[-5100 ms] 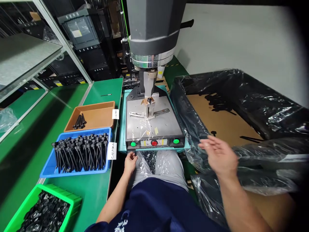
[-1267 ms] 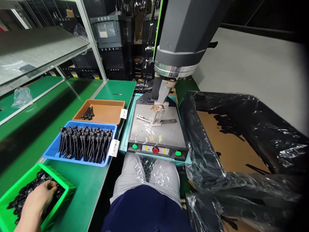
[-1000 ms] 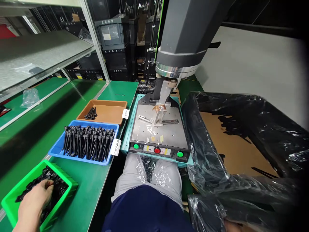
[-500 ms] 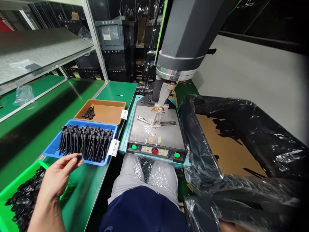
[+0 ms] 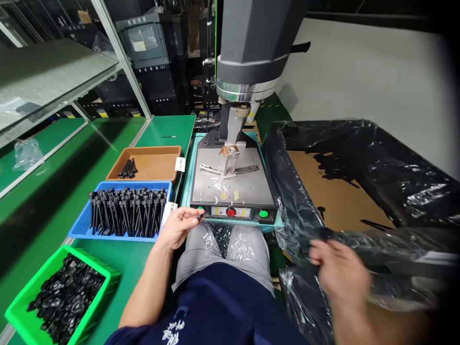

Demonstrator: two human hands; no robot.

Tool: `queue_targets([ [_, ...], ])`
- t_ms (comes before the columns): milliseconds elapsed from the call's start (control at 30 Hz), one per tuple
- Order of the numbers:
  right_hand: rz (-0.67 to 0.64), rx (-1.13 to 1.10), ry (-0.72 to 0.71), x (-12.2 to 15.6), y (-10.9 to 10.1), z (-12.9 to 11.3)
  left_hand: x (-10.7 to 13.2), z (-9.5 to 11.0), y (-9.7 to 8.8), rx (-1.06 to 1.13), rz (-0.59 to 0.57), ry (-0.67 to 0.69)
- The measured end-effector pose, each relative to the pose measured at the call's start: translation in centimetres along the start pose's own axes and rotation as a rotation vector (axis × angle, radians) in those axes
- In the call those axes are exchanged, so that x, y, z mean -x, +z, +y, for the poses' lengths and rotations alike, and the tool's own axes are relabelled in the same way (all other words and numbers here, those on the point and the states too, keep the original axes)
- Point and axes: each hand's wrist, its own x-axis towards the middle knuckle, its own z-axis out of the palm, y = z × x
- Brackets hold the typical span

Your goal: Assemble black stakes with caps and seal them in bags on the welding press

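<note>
My left hand point(image 5: 179, 227) pinches a small black plastic part point(image 5: 200, 216) just in front of the machine's left green button. To the right, my right hand point(image 5: 341, 268) is smeared by motion beside the box lined with black plastic point(image 5: 298, 191). Its fingers are curled around something dark whose shape is blurred. A green bin point(image 5: 111, 278) of small black parts point(image 5: 68, 297) lies at lower left. Behind it, a blue tray point(image 5: 77, 225) holds many ribbed black stems point(image 5: 125, 211). On the machine's metal plate point(image 5: 212, 191) a small upright fixture point(image 5: 230, 160) stands under the machine head's tip point(image 5: 235, 124).
A brown tray point(image 5: 158, 165) with several black stems sits behind the blue tray. The large grey machine head point(image 5: 251, 48) hangs over the plate. A red button point(image 5: 230, 212) and a green button point(image 5: 263, 213) are on its front. A metal shelf point(image 5: 53, 72) stands at left.
My left hand has moved right from over the blue tray to the machine's front, carrying the small black part. My right hand has risen into view from the lower right edge. The view has shifted.
</note>
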Motion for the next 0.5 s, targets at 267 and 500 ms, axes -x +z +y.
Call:
queue_targets([
  [267, -0.624, 0.006, -0.202, 3.1, 12.2, -0.1, -1.5, -3.1, 5.2, -0.058, -0.104, 0.195],
  [500, -0.668, -0.016, -0.185, 2.9, 13.0, -0.3, -1.2, -3.7, 4.5, -0.194, -0.124, 0.28],
])
